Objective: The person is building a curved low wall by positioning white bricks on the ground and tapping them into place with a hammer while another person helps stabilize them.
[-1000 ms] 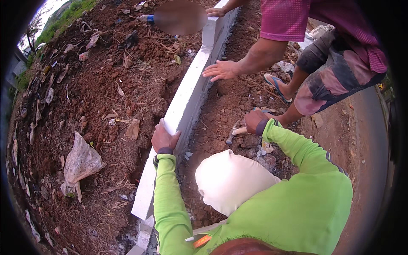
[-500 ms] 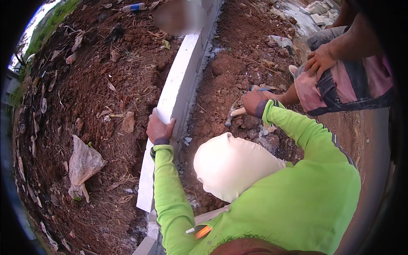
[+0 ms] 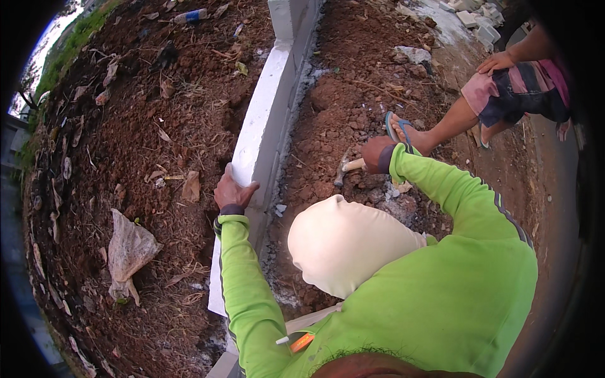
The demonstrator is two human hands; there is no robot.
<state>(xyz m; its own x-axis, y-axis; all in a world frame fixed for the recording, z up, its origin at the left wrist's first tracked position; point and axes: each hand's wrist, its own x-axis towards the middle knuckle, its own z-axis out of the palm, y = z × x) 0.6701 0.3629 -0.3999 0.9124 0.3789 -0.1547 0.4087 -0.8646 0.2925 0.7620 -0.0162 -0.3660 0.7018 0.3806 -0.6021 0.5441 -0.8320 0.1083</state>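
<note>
One co-worker (image 3: 455, 121) is now standing back from the white block (image 3: 265, 107) — no longer reaching toward its right side as a second ago, but resting a hand (image 3: 498, 62) on their shorts (image 3: 515, 94). The left hand (image 3: 234, 191) is staying wide across the block's top, forearm stretching forward; the right hand (image 3: 378, 155), elbow bending outward, is gripping a hammer (image 3: 355, 165) — its head pointing down at soil (image 3: 334, 113) beyond the block's right edge.

The block (image 3: 257, 135) looks smooth and matt, the hammer (image 3: 355, 165) metal and wood, the soil (image 3: 189, 138) rough, the bag (image 3: 131, 247) wrinkled plastic.
</note>
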